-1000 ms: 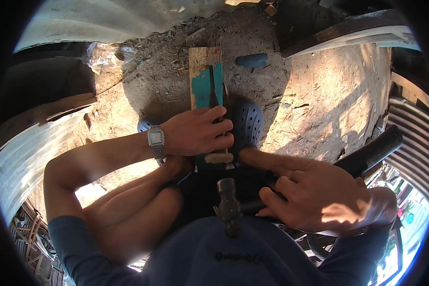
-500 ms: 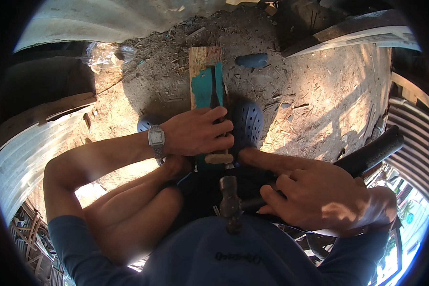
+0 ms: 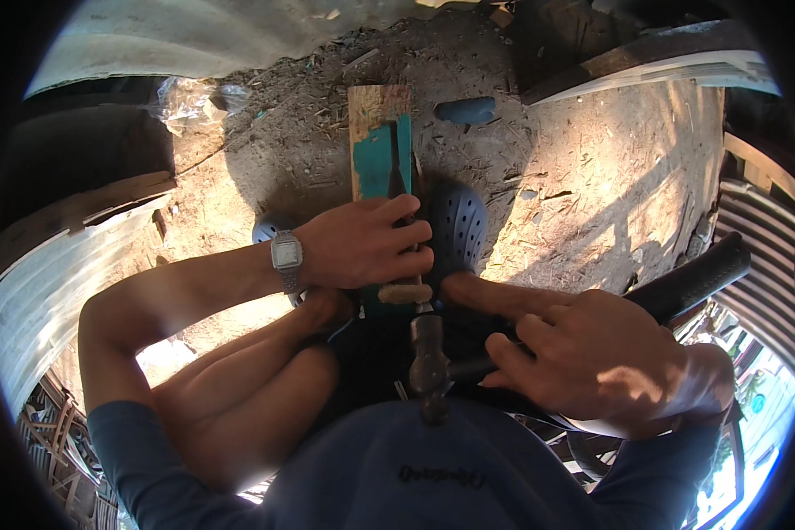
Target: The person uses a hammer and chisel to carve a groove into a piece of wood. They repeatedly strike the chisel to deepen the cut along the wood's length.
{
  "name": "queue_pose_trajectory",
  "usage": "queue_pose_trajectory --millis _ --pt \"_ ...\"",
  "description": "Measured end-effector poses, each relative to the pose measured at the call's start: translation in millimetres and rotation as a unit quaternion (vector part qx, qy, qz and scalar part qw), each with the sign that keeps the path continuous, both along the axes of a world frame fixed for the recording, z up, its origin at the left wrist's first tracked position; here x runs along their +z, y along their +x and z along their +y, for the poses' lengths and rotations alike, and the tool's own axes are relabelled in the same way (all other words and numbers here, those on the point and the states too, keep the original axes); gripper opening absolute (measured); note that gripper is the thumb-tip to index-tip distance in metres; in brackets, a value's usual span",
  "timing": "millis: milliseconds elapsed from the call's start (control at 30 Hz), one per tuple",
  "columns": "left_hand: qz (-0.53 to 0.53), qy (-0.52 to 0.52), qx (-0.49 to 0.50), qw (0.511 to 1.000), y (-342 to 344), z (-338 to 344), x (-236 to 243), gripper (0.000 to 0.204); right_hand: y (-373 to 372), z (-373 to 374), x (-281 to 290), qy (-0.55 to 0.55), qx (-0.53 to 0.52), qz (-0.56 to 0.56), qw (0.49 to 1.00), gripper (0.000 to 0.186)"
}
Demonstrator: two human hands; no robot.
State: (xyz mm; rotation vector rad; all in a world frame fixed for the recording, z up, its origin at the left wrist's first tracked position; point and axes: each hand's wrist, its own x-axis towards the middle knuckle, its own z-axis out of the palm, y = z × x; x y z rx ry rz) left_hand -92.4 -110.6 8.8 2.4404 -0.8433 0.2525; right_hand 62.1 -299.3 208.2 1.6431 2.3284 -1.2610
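Observation:
My left hand [image 3: 371, 243], a watch [image 3: 287, 252] on its wrist, is closed around the handle of a chisel [image 3: 396, 163]. The chisel's dark blade points away from me along a wooden board [image 3: 380, 104] with peeling green paint. Its pale handle end [image 3: 405, 293] shows below my fingers. In my right hand [image 3: 605, 358], fingers wrapped, is a ball-peen hammer [image 3: 429, 367]; its black grip sticks out past the hand to the upper right. The hammer's face is at the chisel's butt end; whether they touch I cannot tell. My left fingers hide the middle of the chisel.
The board lies between my feet, which wear blue perforated clogs [image 3: 458, 225]. Wood chips litter the dirt floor [image 3: 583, 185]. A blue object [image 3: 466, 110] lies beyond the board, clear plastic [image 3: 199, 102] at far left. Corrugated sheets [image 3: 764, 269] and planks [image 3: 645, 53] stand around.
The hammer head has moved a little forward, closing the small gap to the chisel's butt end. My left hand and the chisel stay almost where they were.

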Motion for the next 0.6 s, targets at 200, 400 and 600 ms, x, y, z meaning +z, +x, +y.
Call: queue_pose_trajectory --millis 200,400,600 --pt "0.006 -0.002 0.003 1.000 -0.8 -0.1 0.9 0.020 -1.3 -1.9 -6.2 0.069 0.001 -0.010 0.998 0.016" --pt "0.004 0.006 0.005 1.000 -1.6 1.5 0.0 0.018 0.9 2.3 3.7 -0.098 0.016 0.011 0.995 0.041" --pt "0.002 -0.010 0.014 1.000 -0.8 1.6 1.8 0.019 -2.1 -2.6 10.1 -0.083 0.034 0.048 0.995 0.036"
